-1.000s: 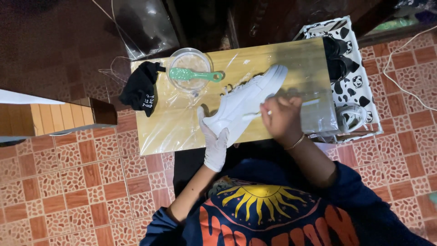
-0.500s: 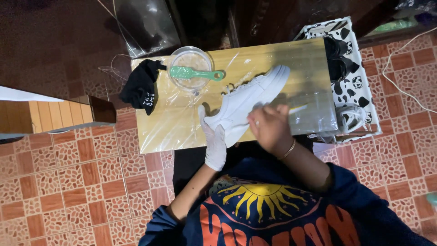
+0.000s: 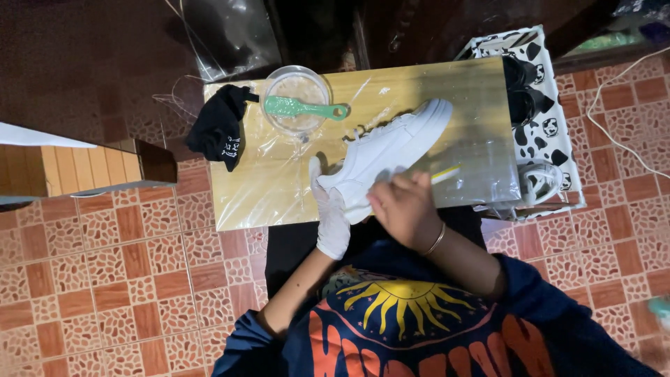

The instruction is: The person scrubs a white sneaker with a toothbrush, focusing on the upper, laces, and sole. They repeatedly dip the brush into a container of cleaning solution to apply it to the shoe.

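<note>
While the camera looks straight down, the scene reads so:

Shoe: a white sneaker (image 3: 391,150) lies slantwise at mid-frame on the table (image 3: 279,195), toe toward the upper right, heel toward the lower left.
Left hand: the left hand (image 3: 331,209), in a white glove, grasps the sneaker at its heel end, thumb up along the back of the shoe.
Right hand: the bare right hand (image 3: 405,206), a thin bangle at the wrist, is closed over the sneaker's near side; whether it pinches something small against the shoe cannot be told.
Table: a pale wooden top under clear plastic sheet, filling the upper middle of the frame.
Bowl: a clear round bowl (image 3: 296,94) stands at the table's upper left part, well apart from the shoe.
Brush: a green brush (image 3: 303,108) lies across the bowl, handle pointing right.
Cloth: a black cloth (image 3: 220,126) drapes over the table's upper left corner, just beside the bowl.
Box: a black-and-white patterned box (image 3: 551,132) stands against the table's right edge, with dark shoes inside.
Floor: reddish patterned tiles (image 3: 105,293) at lower left and right.
</note>
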